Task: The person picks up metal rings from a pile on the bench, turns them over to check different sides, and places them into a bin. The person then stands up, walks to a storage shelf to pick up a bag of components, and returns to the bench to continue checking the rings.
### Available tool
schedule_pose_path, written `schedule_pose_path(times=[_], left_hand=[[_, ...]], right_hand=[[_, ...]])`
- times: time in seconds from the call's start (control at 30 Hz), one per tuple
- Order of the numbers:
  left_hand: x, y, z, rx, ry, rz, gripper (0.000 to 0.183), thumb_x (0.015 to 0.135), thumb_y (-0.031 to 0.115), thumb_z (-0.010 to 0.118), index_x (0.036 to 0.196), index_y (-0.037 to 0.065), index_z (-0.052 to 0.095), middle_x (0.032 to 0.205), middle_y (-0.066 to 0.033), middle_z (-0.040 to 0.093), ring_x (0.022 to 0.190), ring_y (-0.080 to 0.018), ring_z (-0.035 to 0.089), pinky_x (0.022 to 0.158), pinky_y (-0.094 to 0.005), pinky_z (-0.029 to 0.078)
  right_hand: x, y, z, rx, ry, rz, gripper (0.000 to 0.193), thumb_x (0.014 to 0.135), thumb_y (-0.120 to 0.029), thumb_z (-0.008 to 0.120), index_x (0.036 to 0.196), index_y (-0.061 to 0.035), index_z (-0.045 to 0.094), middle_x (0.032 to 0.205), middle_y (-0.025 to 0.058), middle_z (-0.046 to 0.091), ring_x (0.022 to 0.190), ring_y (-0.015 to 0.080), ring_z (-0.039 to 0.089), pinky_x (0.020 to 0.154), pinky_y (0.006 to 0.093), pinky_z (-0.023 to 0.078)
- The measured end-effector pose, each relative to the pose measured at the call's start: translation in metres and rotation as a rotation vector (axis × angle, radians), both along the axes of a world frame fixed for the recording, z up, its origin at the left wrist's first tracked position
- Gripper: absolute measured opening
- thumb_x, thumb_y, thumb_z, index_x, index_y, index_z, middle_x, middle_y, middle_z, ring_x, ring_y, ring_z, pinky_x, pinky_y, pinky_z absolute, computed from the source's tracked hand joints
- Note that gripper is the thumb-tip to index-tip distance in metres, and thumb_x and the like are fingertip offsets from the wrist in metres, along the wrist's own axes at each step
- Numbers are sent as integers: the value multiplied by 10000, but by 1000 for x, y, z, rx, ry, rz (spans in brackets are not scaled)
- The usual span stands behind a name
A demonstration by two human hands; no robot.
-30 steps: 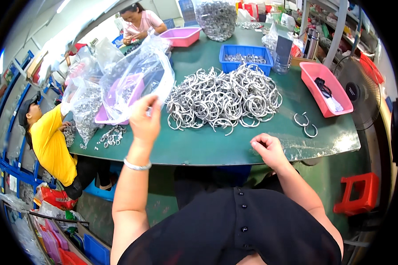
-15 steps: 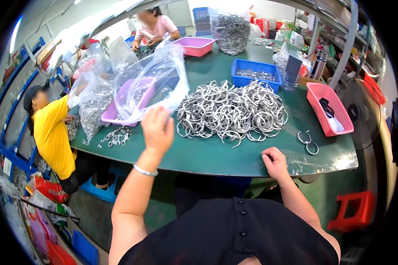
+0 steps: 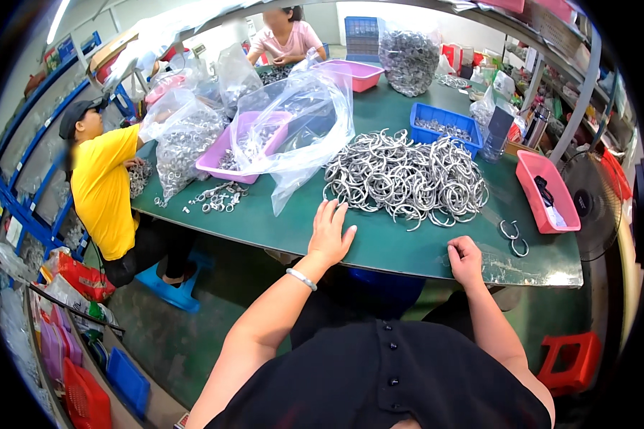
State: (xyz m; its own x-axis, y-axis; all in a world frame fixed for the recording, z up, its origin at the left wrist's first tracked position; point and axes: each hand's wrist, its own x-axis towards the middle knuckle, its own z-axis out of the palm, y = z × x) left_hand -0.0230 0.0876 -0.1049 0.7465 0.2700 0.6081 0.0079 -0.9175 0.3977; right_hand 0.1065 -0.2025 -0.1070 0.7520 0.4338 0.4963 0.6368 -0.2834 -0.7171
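Just beyond left hand, spread open, heaped silver rings, right hand curled nearby

The person wears a loose black top of thin-looking cloth. Down its middle runs a placket with small, round, glossy dark buttons, four of them in view, set in a single row. Near the lower edge the neckline opens. Both forearms are bare of sleeves. A smooth, pale, silvery bangle rings the wrist of the left hand. The right hand is ungloved. The legwear is black; its cut is hidden.
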Motion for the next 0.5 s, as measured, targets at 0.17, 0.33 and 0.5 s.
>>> schedule_pose_path(times=[0.17, 0.33, 0.5], left_hand=[[2, -3, -3, -14, -32, 10, 460, 777, 232, 565, 1164, 17, 440, 1225, -193, 372, 1187, -375, 288, 981, -436, 260], [3, -1, -9, 35, -66, 58, 431, 776, 237, 569, 1130, 13, 469, 1187, -189, 410, 1147, -378, 331, 962, -437, 284], [5, -6, -7, 51, -26, 84, 451, 777, 273, 560, 1141, 21, 472, 1197, -182, 413, 1173, -356, 315, 979, -429, 270]], right_hand=[[4, -3, -8, -23, -33, -46, 37, 729, 14, 555, 763, 0, 551, 714, 69, 506, 590, 144, 492, 531, 237, 399], [1, 3, -5, -8, -187, -58, 54, 724, 23, 540, 769, -6, 535, 751, 79, 498, 589, 158, 495, 529, 236, 406], [7, -1, -8, -74, -333, -134, 96, 672, 12, 541, 758, -21, 513, 823, 117, 505, 730, 271, 520, 631, 326, 434]])
